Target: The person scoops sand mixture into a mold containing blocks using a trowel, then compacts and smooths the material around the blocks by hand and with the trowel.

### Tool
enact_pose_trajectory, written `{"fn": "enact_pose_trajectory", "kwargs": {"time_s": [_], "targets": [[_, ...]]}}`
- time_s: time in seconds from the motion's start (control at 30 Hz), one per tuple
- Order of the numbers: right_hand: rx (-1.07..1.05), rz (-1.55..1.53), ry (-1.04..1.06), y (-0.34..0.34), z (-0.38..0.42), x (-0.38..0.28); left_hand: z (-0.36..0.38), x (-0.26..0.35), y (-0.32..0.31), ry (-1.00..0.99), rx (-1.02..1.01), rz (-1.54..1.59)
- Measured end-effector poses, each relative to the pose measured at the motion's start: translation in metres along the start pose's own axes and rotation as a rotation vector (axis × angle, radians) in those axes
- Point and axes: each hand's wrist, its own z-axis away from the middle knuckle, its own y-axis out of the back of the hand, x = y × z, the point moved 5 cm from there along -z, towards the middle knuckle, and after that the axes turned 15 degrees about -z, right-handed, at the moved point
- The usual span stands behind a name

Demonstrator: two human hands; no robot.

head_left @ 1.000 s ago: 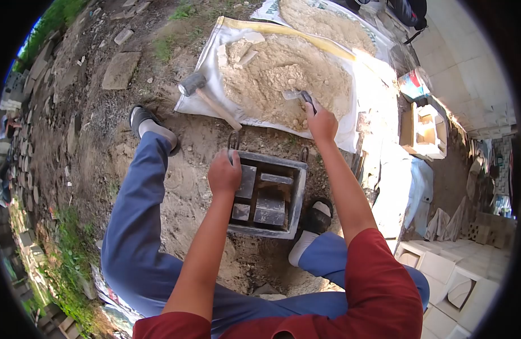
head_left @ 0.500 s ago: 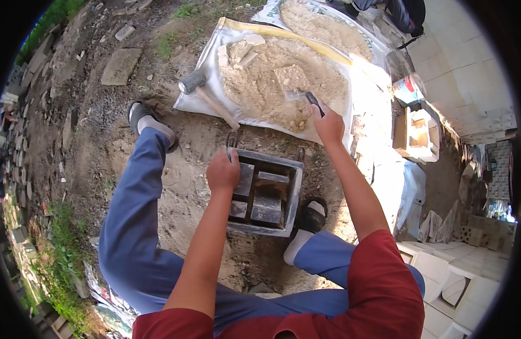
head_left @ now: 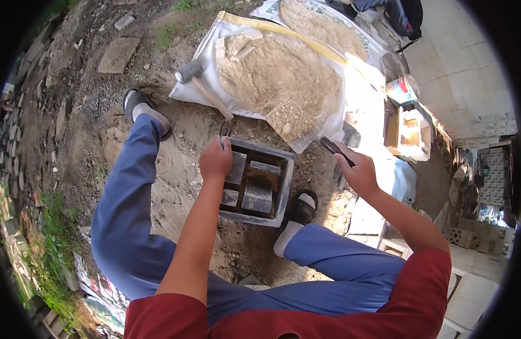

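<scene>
My right hand (head_left: pixel 359 172) grips the dark handle of a trowel (head_left: pixel 297 124), whose blade carries a heap of sandy mix at the near edge of the sand pile (head_left: pixel 277 73). The fingers of my left hand (head_left: pixel 215 161) are wrapped round the looped metal handle at the upper left corner of a metal block mould (head_left: pixel 288 186). The mould stands on the dirt between my feet, its inner compartments open at the top. A mallet (head_left: pixel 204 87) lies just beyond my left hand, partly on the white sack sheet.
A second sand pile (head_left: pixel 322 28) is behind the first. At right are a bucket (head_left: pixel 401 90), a hollow block (head_left: pixel 412 135) and stacked pale blocks (head_left: pixel 469 282). Another person's legs (head_left: pixel 387 14) show at the top right. A flat stone (head_left: pixel 119 55) lies at upper left.
My right hand has moved right and nearer, drawing the trowel out of the middle of the pile to its near edge, now loaded with mix. My left hand keeps its hold on the mould's handle.
</scene>
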Motion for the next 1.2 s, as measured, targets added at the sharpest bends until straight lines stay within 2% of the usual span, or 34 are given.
{"fn": "enact_pose_trajectory", "kwargs": {"time_s": [0.23,0.3,0.53,0.6,0.7,0.83,0.9,0.93,1.03,1.1,1.17,1.2], "targets": [[-0.175,-0.08,0.085,-0.018,0.066,-0.008,0.0,-0.001,-0.001,0.011,-0.016,-0.023],[-0.189,-0.104,0.094,-0.025,0.075,-0.008,-0.001,-0.002,-0.003,0.02,-0.075,-0.025],[-0.242,-0.156,0.099,-0.042,0.082,-0.007,-0.001,-0.002,-0.003,0.009,-0.069,-0.023],[-0.285,-0.142,-0.042,-0.042,0.079,-0.009,-0.001,-0.002,-0.002,0.004,-0.009,-0.003],[-0.321,-0.113,-0.149,-0.042,0.072,-0.006,-0.001,-0.002,-0.004,0.008,-0.03,-0.021],[-0.338,-0.12,-0.18,-0.043,0.056,-0.016,-0.002,-0.003,-0.004,0.007,-0.043,-0.02],[-0.382,-0.157,-0.306,-0.044,0.046,-0.021,-0.002,-0.003,-0.005,0.01,-0.027,-0.02],[-0.38,-0.144,-0.23,-0.046,0.04,-0.018,-0.002,-0.003,-0.005,0.009,-0.027,-0.021],[-0.433,-0.124,-0.23,-0.047,0.027,-0.013,-0.002,-0.004,-0.005,0.009,-0.008,-0.015],[-0.447,-0.133,-0.296,-0.046,0.018,-0.02,-0.002,-0.003,-0.005,0.007,-0.042,-0.021],[-0.454,-0.238,-0.469,-0.047,0.011,-0.019,-0.002,-0.003,-0.005,0.003,-0.042,-0.024],[-0.462,-0.209,-0.438,-0.049,0.003,-0.019,-0.003,-0.003,-0.005,-0.001,-0.042,-0.025]]}}
